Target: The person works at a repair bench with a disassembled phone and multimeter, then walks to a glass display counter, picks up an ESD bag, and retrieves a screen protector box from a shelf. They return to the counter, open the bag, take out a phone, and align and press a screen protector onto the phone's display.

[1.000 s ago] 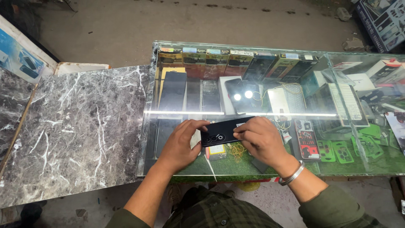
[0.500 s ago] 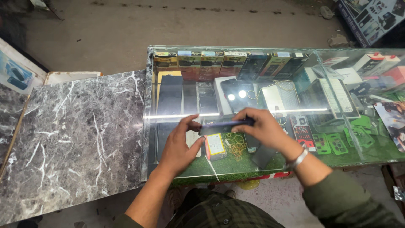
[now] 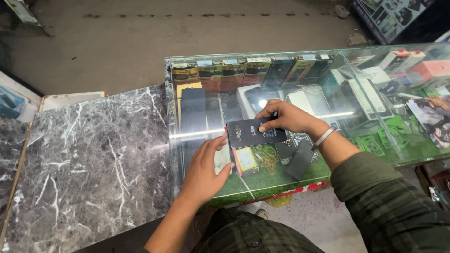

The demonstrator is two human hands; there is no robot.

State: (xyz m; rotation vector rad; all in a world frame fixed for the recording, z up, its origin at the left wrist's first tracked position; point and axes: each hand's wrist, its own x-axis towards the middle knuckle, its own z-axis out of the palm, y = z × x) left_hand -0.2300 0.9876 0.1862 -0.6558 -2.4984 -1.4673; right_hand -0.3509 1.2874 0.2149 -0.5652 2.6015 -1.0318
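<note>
- Since half a second ago, the flat black rectangular phone (image 3: 255,132) is lying face-up flat on the glass tabletop (image 3: 328,159) instead of being held edge-on between both hands, and the view is tilting further right.
- Nearest the camera, the left hand (image 3: 206,168) is resting on the glass with fingers loosely spread, its grip open; only the fingertips are coming near the phone's left short end, and whether they are touching it is hard to tell.
- Just beyond, the phone is lying with its long axis running left to right, slightly up and right of the left hand.
- Pressing down on the phone's right half, the right hand (image 3: 286,118) is curling its fingers over the far edge, thumb at the near edge, so its grip is closing on the phone; this hand is the nearer one to it.
- Farther off, under the glass, coloured boxes and small dark devices are sitting on a green lining, blurred by reflections.
- To the left, a grey veined marble slab (image 3: 89,159) is adjoining the case, its left part cut off.
</note>
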